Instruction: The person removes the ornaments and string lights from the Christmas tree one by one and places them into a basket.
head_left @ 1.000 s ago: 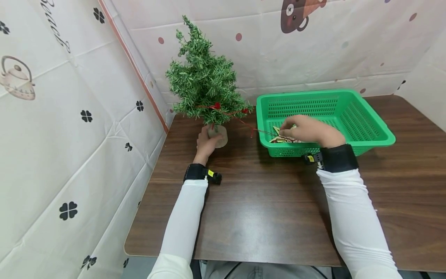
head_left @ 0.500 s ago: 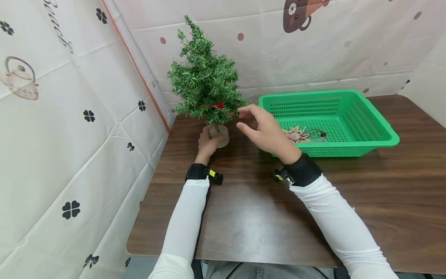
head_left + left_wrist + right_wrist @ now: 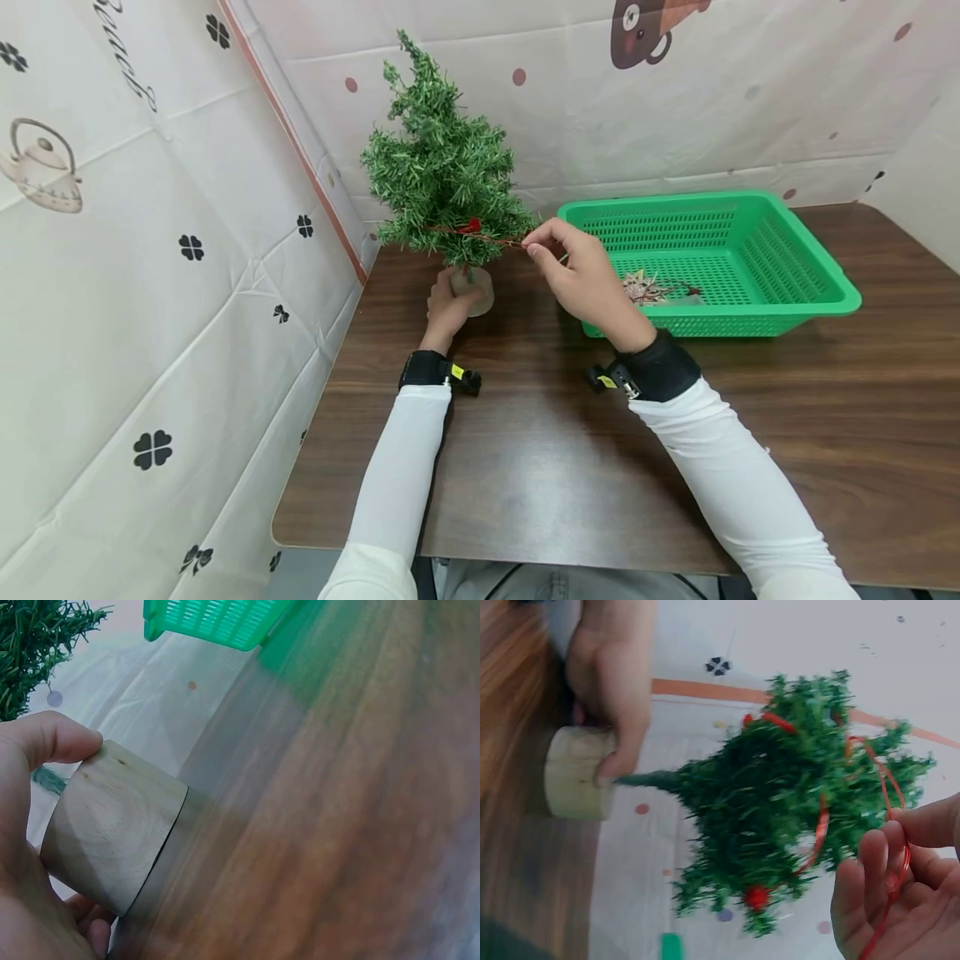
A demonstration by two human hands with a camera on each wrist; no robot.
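Note:
A small green artificial Christmas tree (image 3: 442, 167) stands upright at the back left of the table on a round wooden base (image 3: 120, 817). My left hand (image 3: 446, 312) grips that base, thumb over its top edge. Red cord (image 3: 498, 242) with small red ornaments runs around the lower branches; one red ball (image 3: 756, 897) shows at the tree's side in the right wrist view. At the tree's right, my right hand (image 3: 585, 279) pinches the cord between thumb and index finger. A length of it trails across the palm in the right wrist view.
To the right of the tree sits a green plastic basket (image 3: 780, 310), its left end close to my right hand. Inside lie beige patterned pieces (image 3: 641, 287) and a dark red item. Patterned sheets cover the walls behind and left of the brown table (image 3: 525, 475).
My right hand has left the basket, moved left to the tree, and now pinches the red cord there. The cord's end no longer reaches into the basket. My left hand keeps its grip.

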